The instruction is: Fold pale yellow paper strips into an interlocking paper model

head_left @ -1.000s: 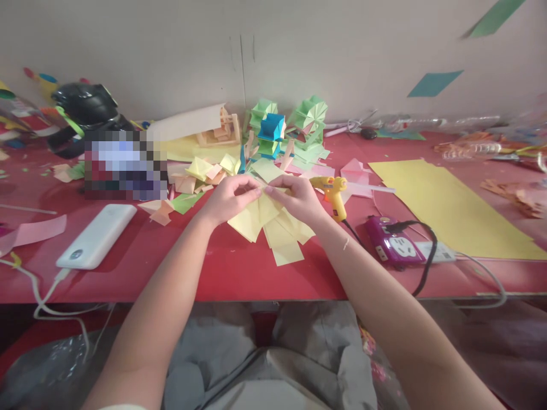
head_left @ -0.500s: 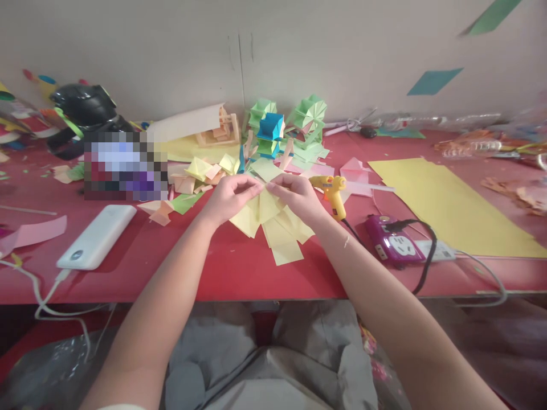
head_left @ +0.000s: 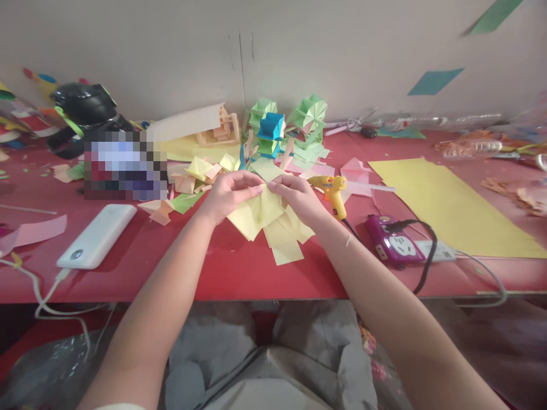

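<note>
My left hand [head_left: 231, 193] and my right hand [head_left: 294, 193] meet above the middle of the red table, fingertips pinched close together. Between them they hold a piece of pale yellow paper [head_left: 262, 206], which hangs toward me with a crease down it. More pale yellow paper squares [head_left: 285, 246] lie loosely spread beneath. Just left of my left hand sits a heap of small folded paper pieces [head_left: 199, 169] in yellow and peach. Beside my right hand lies a yellow glue gun [head_left: 334, 196] with a glue stick out of its back.
Green and blue folded paper models [head_left: 271, 126] stand behind my hands. To the right are a purple power strip [head_left: 395, 242] with cables and large yellow sheets [head_left: 453, 208]. On the left lie a white power bank [head_left: 97, 236] and a blurred-out screen [head_left: 126, 166].
The held yellow paper now shows broader below my fingers, spread over the squares underneath. Both hands stay in nearly the same place, still pinching it.
</note>
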The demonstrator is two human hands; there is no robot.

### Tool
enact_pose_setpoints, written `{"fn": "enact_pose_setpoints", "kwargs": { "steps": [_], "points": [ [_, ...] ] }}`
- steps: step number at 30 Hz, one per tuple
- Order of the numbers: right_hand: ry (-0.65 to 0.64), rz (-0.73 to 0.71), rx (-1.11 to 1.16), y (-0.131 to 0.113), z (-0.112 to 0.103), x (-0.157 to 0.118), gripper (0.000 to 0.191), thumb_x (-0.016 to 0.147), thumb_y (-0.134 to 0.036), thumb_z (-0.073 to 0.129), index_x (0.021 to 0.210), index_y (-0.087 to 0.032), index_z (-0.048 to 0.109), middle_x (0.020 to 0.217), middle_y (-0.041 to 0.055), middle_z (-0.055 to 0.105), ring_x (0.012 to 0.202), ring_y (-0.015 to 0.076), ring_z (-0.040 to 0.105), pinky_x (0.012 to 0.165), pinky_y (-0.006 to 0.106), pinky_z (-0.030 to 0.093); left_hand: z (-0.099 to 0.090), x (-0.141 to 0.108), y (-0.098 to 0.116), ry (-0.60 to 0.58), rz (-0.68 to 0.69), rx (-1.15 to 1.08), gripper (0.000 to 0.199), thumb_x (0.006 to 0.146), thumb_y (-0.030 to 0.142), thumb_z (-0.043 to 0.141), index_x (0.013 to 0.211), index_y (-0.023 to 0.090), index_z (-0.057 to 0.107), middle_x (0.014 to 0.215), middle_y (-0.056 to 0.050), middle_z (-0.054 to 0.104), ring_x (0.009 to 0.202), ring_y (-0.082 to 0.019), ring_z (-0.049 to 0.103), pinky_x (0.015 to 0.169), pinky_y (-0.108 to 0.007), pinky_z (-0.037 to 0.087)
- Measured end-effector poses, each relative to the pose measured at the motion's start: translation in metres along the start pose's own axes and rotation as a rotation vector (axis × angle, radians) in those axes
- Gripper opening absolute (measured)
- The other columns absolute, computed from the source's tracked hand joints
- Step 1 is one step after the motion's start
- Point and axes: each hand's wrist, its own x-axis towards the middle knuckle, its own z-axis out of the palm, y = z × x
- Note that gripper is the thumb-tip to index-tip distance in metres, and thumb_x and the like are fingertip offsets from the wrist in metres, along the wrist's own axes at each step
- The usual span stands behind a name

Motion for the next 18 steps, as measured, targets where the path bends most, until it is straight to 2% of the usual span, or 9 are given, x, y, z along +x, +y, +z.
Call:
{"fn": "enact_pose_setpoints", "kwargs": {
  "steps": [8, 13, 18],
  "points": [
    [-0.03, 0.005, -0.01, -0.001, 0.001, 0.0, 0.032, 0.082, -0.048, 0.071, 0.073, -0.018, 0.061, 0.064, -0.0029, 0.049, 0.059, 0.0097, 0.043, 0.056, 0.027, 0.029, 0.001, 0.0, 0.001, 0.004, -0.006, -0.044, 0.02, 0.073, 0.034, 0.086, 0.085, 0.021, 0.077, 0.092, -0.004, 0.077, 0.09, -0.019, 0.072, 0.087, -0.034, 0.057],
    [-0.05, 0.022, -0.026, 0.001, 0.001, -0.001, 0.033, 0.083, -0.048, 0.067, 0.071, -0.019, 0.057, 0.061, -0.0047, 0.041, 0.057, 0.0092, 0.036, 0.055, 0.028, 0.023, 0.002, 0.002, -0.007, 0.005, 0.035, -0.022, 0.031, 0.074, 0.038, 0.086, 0.1, 0.022, 0.08, 0.1, -0.006, 0.079, 0.097, -0.023, 0.073, 0.091, -0.038, 0.059],
    [-0.061, 0.054, -0.064, -0.003, 0.003, -0.004, 0.028, 0.087, -0.042, 0.06, 0.072, -0.019, 0.057, 0.062, -0.005, 0.035, 0.059, 0.0102, 0.032, 0.058, 0.029, 0.023, 0.005, 0.003, -0.008, -0.008, 0.124, 0.033, 0.02, 0.079, 0.039, 0.082, 0.09, 0.022, 0.08, 0.096, -0.005, 0.079, 0.095, -0.021, 0.073, 0.089, -0.035, 0.059]
  ]
}}
